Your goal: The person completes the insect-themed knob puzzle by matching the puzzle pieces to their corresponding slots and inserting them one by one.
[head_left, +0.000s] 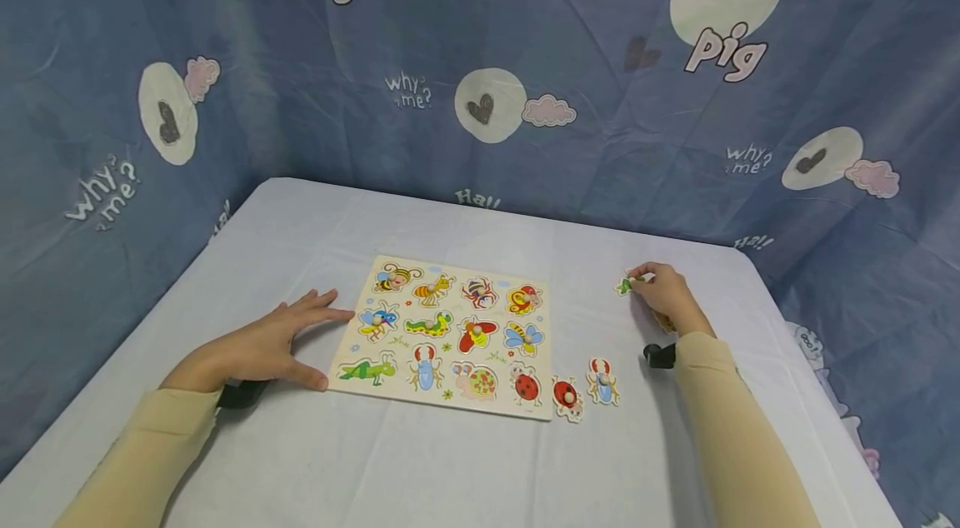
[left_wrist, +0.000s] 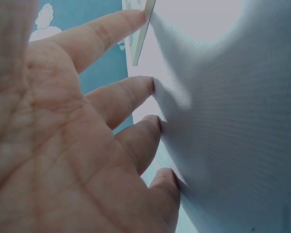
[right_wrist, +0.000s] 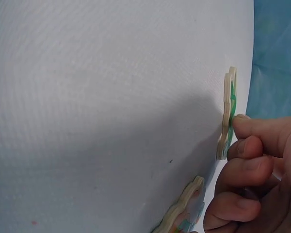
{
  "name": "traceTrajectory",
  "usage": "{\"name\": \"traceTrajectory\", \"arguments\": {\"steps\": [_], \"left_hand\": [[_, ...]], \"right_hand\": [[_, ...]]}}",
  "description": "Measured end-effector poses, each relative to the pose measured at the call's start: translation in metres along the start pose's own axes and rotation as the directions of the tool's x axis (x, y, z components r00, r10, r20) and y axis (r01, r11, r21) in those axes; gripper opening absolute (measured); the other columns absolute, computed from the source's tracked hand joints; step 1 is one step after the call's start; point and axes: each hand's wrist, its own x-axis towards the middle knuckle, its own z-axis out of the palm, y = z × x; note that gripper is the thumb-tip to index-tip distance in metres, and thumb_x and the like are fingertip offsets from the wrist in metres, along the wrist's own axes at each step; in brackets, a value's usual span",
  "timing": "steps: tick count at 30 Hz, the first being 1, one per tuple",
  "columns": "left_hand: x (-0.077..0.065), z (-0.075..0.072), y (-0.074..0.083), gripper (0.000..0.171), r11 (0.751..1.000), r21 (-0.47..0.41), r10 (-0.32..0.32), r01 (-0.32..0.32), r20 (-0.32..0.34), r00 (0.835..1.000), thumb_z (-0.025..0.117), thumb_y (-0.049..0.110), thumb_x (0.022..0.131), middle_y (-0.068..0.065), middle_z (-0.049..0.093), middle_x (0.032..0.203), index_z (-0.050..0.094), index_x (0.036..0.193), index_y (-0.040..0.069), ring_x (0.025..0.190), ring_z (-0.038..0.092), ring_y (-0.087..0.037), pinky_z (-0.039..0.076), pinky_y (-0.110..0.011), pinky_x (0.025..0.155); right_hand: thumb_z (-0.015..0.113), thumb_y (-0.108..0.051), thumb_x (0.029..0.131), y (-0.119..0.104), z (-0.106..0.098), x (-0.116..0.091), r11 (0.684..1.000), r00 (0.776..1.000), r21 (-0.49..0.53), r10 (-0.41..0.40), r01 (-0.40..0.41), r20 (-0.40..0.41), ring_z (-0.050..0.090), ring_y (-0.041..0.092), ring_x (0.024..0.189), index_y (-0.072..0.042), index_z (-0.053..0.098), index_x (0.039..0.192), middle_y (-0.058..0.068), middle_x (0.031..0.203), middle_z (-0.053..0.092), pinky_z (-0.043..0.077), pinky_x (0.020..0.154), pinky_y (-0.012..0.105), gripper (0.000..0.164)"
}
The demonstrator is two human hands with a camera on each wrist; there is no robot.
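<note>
A wooden peg puzzle board [head_left: 461, 415] with insect pictures lies on the white table. My left hand [head_left: 266, 342] is spread beside its left edge, index fingertip and thumb at the board; in the left wrist view, the other fingertips of the left hand [left_wrist: 63, 141] rest on the cloth. My right hand [head_left: 667, 295] pinches a green puzzle piece [head_left: 623, 286] at the right, which stands close to the cloth in the right wrist view [right_wrist: 226, 116]. Under that hand lies another puzzle piece [head_left: 663, 321], mostly hidden.
Right of the board lie a ladybug piece [head_left: 567, 399], near its corner, and a blue beetle piece [head_left: 602, 385] with red pincers. A blue printed curtain [head_left: 495, 28] hangs behind the table [head_left: 450, 478].
</note>
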Motion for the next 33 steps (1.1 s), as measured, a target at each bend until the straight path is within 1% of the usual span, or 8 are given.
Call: {"name": "traceTrajectory", "arguments": {"steps": [4, 8, 11, 15, 20, 23, 27, 33], "left_hand": [[0.0, -0.001, 0.001, 0.104, 1.0, 0.005, -0.005, 0.005, 0.001, 1.0, 0.102, 0.039, 0.064, -0.029, 0.021, 0.176, 0.057, 0.155, 0.017, 0.164, 0.005, -0.058, 0.002, -0.084, 0.125], [-0.001, -0.001, 0.001, 0.104, 1.0, 0.011, -0.005, 0.005, 0.001, 1.0, 0.102, 0.039, 0.063, -0.029, 0.021, 0.176, 0.057, 0.155, 0.018, 0.163, 0.005, -0.058, 0.002, -0.084, 0.124], [0.0, -0.001, 0.002, 0.103, 1.0, 0.01, -0.006, 0.006, 0.0, 1.0, 0.102, 0.039, 0.064, -0.029, 0.021, 0.176, 0.058, 0.155, 0.018, 0.163, 0.005, -0.058, 0.003, -0.084, 0.125], [-0.001, -0.002, 0.003, 0.103, 1.0, 0.006, -0.007, 0.007, -0.002, 1.0, 0.102, 0.039, 0.064, -0.029, 0.022, 0.176, 0.058, 0.155, 0.017, 0.163, 0.005, -0.058, 0.002, -0.084, 0.125], [-0.001, -0.001, 0.003, 0.103, 1.0, 0.006, -0.008, 0.008, -0.001, 1.0, 0.102, 0.039, 0.064, -0.029, 0.022, 0.176, 0.058, 0.155, 0.017, 0.163, 0.005, -0.058, 0.002, -0.083, 0.125], [-0.001, -0.001, 0.002, 0.103, 1.0, 0.006, -0.006, 0.006, -0.001, 1.0, 0.102, 0.039, 0.064, -0.029, 0.022, 0.176, 0.058, 0.155, 0.017, 0.163, 0.006, -0.058, 0.002, -0.084, 0.125], [-0.001, -0.001, 0.001, 0.104, 1.0, 0.003, 0.0, 0.0, -0.002, 1.0, 0.102, 0.037, 0.063, -0.029, 0.021, 0.176, 0.058, 0.155, 0.018, 0.163, 0.005, -0.058, 0.002, -0.084, 0.125], [-0.001, -0.001, 0.0, 0.103, 1.0, 0.001, -0.001, 0.001, -0.001, 1.0, 0.102, 0.037, 0.063, -0.029, 0.021, 0.176, 0.058, 0.155, 0.018, 0.163, 0.005, -0.058, 0.002, -0.083, 0.125]], "right_hand": [[0.052, -0.025, 0.113, -0.001, 0.0, -0.001, 0.998, 1.0, -0.055, -0.019, 0.019, 0.006, 0.054, 0.022, 0.079, -0.002, 0.06, 0.136, 0.015, 0.105, 0.056, 0.047, 0.063, 0.032, 0.033], [0.051, -0.024, 0.113, -0.003, 0.001, -0.005, 0.997, 1.0, -0.074, -0.026, 0.027, 0.014, 0.055, 0.024, 0.088, -0.001, 0.059, 0.135, 0.015, 0.106, 0.058, 0.047, 0.068, 0.032, 0.033], [0.051, -0.024, 0.114, -0.004, 0.001, -0.008, 0.997, 0.999, -0.07, -0.026, 0.028, 0.022, 0.056, 0.025, 0.09, 0.0, 0.059, 0.135, 0.016, 0.108, 0.058, 0.047, 0.069, 0.031, 0.034], [0.05, -0.024, 0.113, -0.006, 0.002, -0.013, 0.996, 0.999, -0.074, -0.049, 0.05, 0.017, 0.057, 0.025, 0.091, 0.002, 0.059, 0.135, 0.02, 0.114, 0.062, 0.047, 0.069, 0.031, 0.035], [0.051, -0.025, 0.113, -0.01, 0.005, -0.021, 0.99, 0.994, -0.083, -0.113, 0.112, -0.009, 0.06, 0.027, 0.095, 0.004, 0.061, 0.134, 0.026, 0.123, 0.065, 0.049, 0.072, 0.031, 0.037], [0.052, -0.025, 0.112, -0.015, 0.007, -0.025, 0.989, 0.991, -0.067, -0.134, 0.132, -0.017, 0.059, 0.03, 0.1, 0.004, 0.063, 0.133, 0.028, 0.126, 0.065, 0.051, 0.077, 0.035, 0.038], [0.053, -0.025, 0.112, -0.023, 0.011, -0.029, 0.987, 0.988, -0.056, -0.155, 0.153, -0.028, 0.061, 0.034, 0.105, 0.004, 0.064, 0.132, 0.03, 0.128, 0.065, 0.054, 0.085, 0.043, 0.037], [0.056, -0.025, 0.111, -0.035, 0.018, -0.034, 0.973, 0.974, -0.087, -0.22, 0.216, -0.043, 0.065, 0.036, 0.107, 0.004, 0.067, 0.127, 0.031, 0.127, 0.069, 0.056, 0.09, 0.05, 0.035]]}}
